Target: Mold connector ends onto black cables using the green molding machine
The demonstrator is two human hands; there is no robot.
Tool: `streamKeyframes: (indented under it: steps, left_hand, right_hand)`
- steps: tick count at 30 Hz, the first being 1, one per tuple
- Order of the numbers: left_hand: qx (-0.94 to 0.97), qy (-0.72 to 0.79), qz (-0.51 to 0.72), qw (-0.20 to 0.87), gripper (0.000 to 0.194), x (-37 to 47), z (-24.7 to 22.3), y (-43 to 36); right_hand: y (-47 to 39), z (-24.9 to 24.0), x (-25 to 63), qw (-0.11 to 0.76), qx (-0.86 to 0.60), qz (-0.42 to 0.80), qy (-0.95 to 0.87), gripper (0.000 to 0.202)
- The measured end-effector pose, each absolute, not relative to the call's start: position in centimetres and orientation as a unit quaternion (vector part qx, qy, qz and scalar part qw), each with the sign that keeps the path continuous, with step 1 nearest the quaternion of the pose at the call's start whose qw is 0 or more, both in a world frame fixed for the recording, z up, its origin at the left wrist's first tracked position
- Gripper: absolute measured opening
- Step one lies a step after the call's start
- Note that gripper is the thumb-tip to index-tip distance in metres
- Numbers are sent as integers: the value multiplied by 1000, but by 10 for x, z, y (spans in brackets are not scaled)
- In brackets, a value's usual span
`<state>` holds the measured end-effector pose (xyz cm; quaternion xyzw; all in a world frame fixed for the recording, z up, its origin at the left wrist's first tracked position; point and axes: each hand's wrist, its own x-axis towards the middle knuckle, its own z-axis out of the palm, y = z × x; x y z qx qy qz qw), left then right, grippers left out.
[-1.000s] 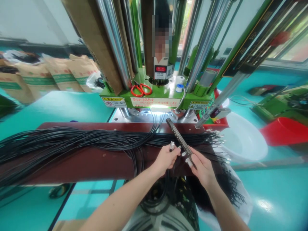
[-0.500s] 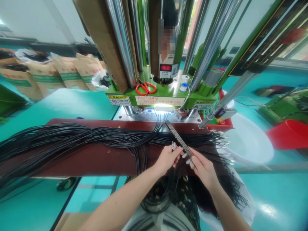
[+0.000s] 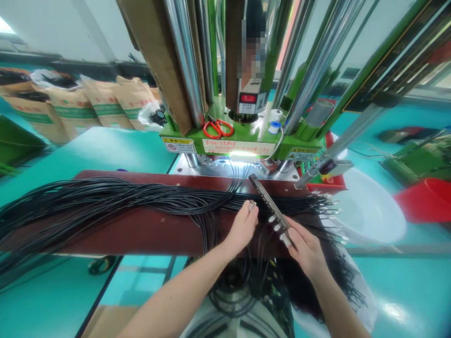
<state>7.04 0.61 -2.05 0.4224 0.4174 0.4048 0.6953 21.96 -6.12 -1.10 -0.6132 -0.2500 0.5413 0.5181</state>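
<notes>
I find my left grip [image 3: 241,230] closed on a metal connector [image 3: 252,204], apart from the bar [image 3: 270,201]. My right grip [image 3: 310,249] grasps that bar above the bench [image 3: 141,230]. Judged part-loaded: pale connectors [image 3: 277,227] line its near half; I see none at its far end.
</notes>
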Motion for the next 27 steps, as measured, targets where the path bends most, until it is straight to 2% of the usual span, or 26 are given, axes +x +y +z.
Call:
streamKeyframes:
  steps: [9, 17, 21, 27]
  left_hand:
    - [478, 466, 373, 645, 33, 70, -29, 10]
    - [492, 469, 386, 623, 30, 69, -34, 7]
    - [514, 458, 380, 617, 32, 66, -22, 9]
    - [475, 482, 461, 575, 32, 59, -13, 11]
  right_hand:
    - [-63, -19, 224, 491, -619, 524, -318, 46]
    - [-62, -30, 236, 400, -616, 431, -524, 45]
    - [-63, -24, 230, 441, -632, 464, -438, 44]
    - [-63, -8, 219, 523, -629, 515, -257, 47]
